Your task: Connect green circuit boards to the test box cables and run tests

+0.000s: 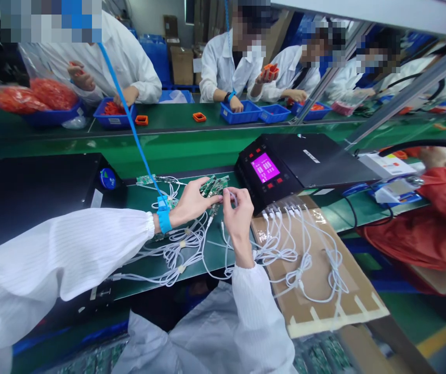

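My left hand, with a blue wrist strap at the wrist, is closed round green circuit boards above the bench. Close beside it, my right hand has thumb and forefinger pinched together at the boards' right edge. What sits in that pinch is mostly hidden; it looks like a white cable end. Under both hands lie bundled white cables, and a cable with a white plug rises toward the boards. More green boards rest on the bench to the left.
A black tester with a lit purple screen stands right of my hands, white cables plugged along its front. Cardboard lies below it. A second black box is at left. Co-workers in white coats handle orange parts across the green conveyor.
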### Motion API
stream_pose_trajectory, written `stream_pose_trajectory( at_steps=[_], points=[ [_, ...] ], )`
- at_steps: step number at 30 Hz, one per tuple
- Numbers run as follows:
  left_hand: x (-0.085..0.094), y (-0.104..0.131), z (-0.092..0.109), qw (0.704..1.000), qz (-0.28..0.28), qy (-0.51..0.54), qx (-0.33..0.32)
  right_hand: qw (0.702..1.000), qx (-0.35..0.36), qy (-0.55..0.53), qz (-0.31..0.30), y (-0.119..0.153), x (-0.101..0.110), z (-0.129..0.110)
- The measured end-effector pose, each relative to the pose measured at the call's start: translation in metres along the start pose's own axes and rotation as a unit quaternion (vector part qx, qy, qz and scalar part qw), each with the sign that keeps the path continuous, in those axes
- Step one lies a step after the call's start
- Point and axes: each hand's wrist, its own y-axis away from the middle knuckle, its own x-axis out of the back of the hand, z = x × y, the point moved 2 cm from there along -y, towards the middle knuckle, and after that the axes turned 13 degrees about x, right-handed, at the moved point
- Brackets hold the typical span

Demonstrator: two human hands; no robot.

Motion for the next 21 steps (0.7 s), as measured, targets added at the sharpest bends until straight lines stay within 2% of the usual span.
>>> stream_pose_trajectory(
  at_steps=[7, 12, 15, 18, 21],
  points=[
    [0.001, -0.003, 0.003, 0.999, 0.013, -0.009, -0.044, 1.0, 0.025, 0.001, 0.003, -0.003, 0.002, -0.007],
    [-0.004, 0.001, 0.003, 0.998, -0.035, 0.048, 0.013, 0.998, 0.033, 0.027, -0.038, 0.0, 0.006, -0.006],
    [-0.005, 0.002, 0.001, 0.993, -0.055, 0.087, 0.058, 0.998, 0.021, 0.033, -0.05, -0.003, 0.012, 0.009],
    [-0.002, 0.0, -0.002, 0.985, -0.058, 0.116, 0.111, 0.995, -0.015, 0.073, -0.067, -0.015, 0.016, 0.036],
    [0.002, -0.003, -0.003, 0.976, -0.067, 0.139, 0.155, 0.972, -0.084, 0.168, -0.144, -0.029, 0.011, 0.064]
  ],
)
